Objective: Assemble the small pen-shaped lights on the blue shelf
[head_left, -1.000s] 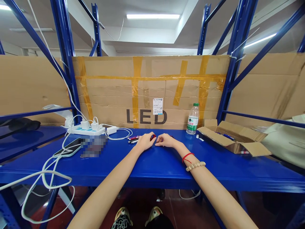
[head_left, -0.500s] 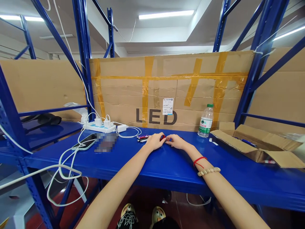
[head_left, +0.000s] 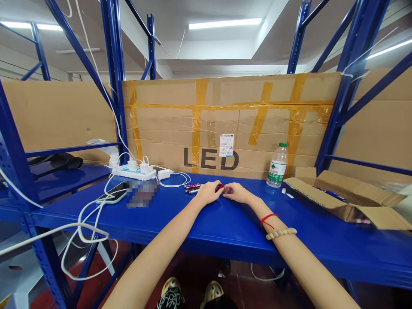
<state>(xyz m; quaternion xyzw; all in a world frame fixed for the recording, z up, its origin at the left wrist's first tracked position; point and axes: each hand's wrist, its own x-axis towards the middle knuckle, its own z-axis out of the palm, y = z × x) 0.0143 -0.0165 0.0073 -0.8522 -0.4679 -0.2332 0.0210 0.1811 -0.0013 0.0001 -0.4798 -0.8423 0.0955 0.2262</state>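
My left hand [head_left: 210,192] rests low over the blue tabletop [head_left: 222,223], its fingers closed on what looks like a red pen [head_left: 219,188], mostly covered by the fingers. Facing it, my right hand [head_left: 237,192] has its fingertips pinched at the pen's other side, close to the left fingertips. A bit of dark red shows just behind the right hand. Several pens [head_left: 192,188], some purple-red and some black and silver, lie together just left of my left hand.
A water bottle [head_left: 277,166] and an open cardboard box [head_left: 344,195] with pens inside stand to the right. At left are a phone [head_left: 114,193], a power strip [head_left: 137,172] and looped white cables [head_left: 86,229]. A large LED carton [head_left: 167,124] closes off the back.
The view has shifted very slightly. Both hands stay together at the same spot, with only a small shift of the fingers around the red pen.
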